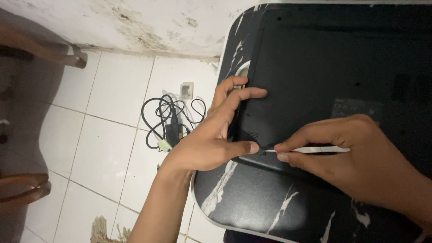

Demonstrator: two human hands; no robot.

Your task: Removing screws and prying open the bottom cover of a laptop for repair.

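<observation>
Laptop (333, 90) lies underside up on the black marbled tabletop (252, 202), its corner near the rounded edge. My right hand (355, 157) is closed on a thin white tool (315, 149), tip at a small screw spot by that corner. My left hand (216, 135) spreads open, thumb and fingers pressing the case. I'd judge steady downward pressure matters here. Leftward lies tiled floor (112, 135) with a cable bundle (171, 121); room there, little at the edge.

Bench (252, 198): black top, white marble veining, pale rim. Floor (108, 135): white tiles. Coiled black cable (157, 112) with a black adapter (173, 132) lies on the floor just beside the bench. Wall (148, 22): stained, flaking. Brown wooden furniture (27, 49) at left edge, blurred.
</observation>
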